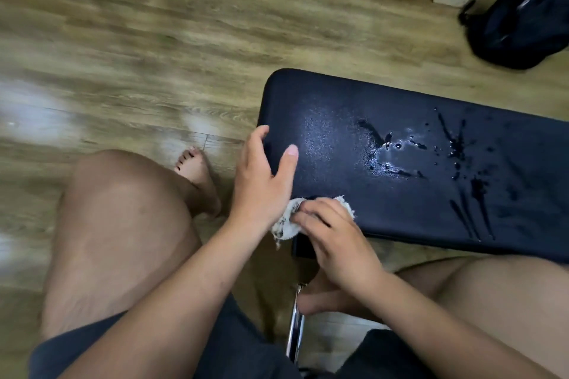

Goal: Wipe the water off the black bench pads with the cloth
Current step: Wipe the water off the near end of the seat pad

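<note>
- wooden floor (154, 55) fills most of the upper and left frame; nothing to do with it, just background
- the black bench pad (338, 101) runs from centre frame out to the right edge; this is the task's thing and it's only one pad as far as I can see, any other pad is out of view
- water (381, 160) sits in a puddle around the middle of the pad, with splashes and long streaks trailing off toward the right and the near edge; the left end looks dull and mostly dry, so my guess is the wiping has barely touched the wet bit, if at all
- dark bag (520, 18) slumped on the floor in the upper right; well apart from everything
- left hand (261, 181) rests on the pad's left end; thumb laid flat on top, fingers loose over the edge, holding nothing; looks like it's bracing the bench
- right hand (338, 240) is at the pad's lower-left corner; fingers curled tight onto the cloth, pressing it down there
- cloth (288, 226) is a small, grubby white wad bunched under those fingers, half hanging off the corner; nowhere near the puddle
- next move imo: slide the wad rightwards across to the puddle with firm pressure; maybe spread it out first, bunched like that it won't soak much; then chase the streaks by the near edge
</note>
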{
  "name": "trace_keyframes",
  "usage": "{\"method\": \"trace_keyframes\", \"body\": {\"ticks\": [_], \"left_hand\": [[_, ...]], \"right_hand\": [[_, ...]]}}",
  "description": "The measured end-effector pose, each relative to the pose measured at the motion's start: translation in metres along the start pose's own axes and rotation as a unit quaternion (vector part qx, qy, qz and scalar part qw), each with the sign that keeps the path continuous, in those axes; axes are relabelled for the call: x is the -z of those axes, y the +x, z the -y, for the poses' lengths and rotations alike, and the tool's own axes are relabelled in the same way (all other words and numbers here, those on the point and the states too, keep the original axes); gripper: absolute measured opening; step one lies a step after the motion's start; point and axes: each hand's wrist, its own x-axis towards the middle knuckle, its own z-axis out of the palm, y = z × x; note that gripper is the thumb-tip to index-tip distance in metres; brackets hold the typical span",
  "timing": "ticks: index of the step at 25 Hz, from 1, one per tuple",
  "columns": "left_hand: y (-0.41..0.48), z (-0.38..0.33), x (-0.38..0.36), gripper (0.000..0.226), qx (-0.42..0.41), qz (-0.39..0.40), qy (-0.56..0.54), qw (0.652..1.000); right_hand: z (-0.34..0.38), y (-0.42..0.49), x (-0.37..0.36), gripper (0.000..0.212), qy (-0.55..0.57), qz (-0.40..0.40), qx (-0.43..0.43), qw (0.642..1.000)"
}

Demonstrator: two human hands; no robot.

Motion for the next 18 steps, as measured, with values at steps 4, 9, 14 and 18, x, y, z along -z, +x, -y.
{"method": "trace_keyframes", "body": {"ticks": [4,9,14,18], "left_hand": [[-0.010,0.007,-0.004,0.068,-0.036,0.048,0.112,0.992],[-0.010,0.012,0.002,0.072,-0.046,0.096,0.145,0.984],[-0.012,0.003,-0.004,0.079,-0.036,0.102,0.157,0.982],[-0.010,-0.001,-0.010,0.117,-0.071,0.196,0.279,0.937]], "right_hand": [[-0.041,0.074,0.015,0.025,0.009,-0.088,-0.025,0.996],[-0.119,0.208,0.059,0.036,-0.133,0.017,-0.216,0.967],[-0.109,0.187,0.048,0.043,-0.136,-0.036,-0.248,0.959],[-0.043,0.051,0.029,0.033,-0.038,-0.041,-0.137,0.989]]}}
